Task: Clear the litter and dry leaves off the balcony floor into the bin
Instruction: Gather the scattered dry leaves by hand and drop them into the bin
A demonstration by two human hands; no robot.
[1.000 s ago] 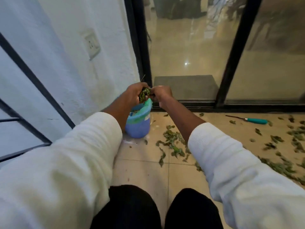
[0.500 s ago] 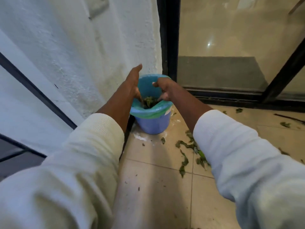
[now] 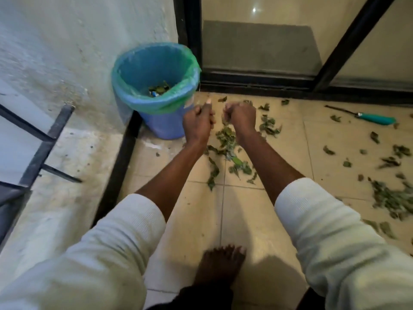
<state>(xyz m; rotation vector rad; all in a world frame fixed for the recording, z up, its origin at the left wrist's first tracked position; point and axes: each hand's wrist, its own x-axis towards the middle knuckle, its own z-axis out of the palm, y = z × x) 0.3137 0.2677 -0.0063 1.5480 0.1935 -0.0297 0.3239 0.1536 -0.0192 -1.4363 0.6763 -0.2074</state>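
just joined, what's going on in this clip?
A person is clearing leaves off a tiled balcony floor by hand. Both the left hand and right hand hang with fingers curled, just right of the lined blue bin; whether they hold anything isn't clear. The bin already holds some leaves and litter. Plenty of dry leaves remain below the hands and further right, and a teal-handled tool lies near the sliding door.

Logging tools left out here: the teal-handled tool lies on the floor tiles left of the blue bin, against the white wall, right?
Not quite. The teal-handled tool does lie on the floor tiles, but to the right of the blue bin, near the track of the sliding glass door, not against the white wall. The head view shows it.
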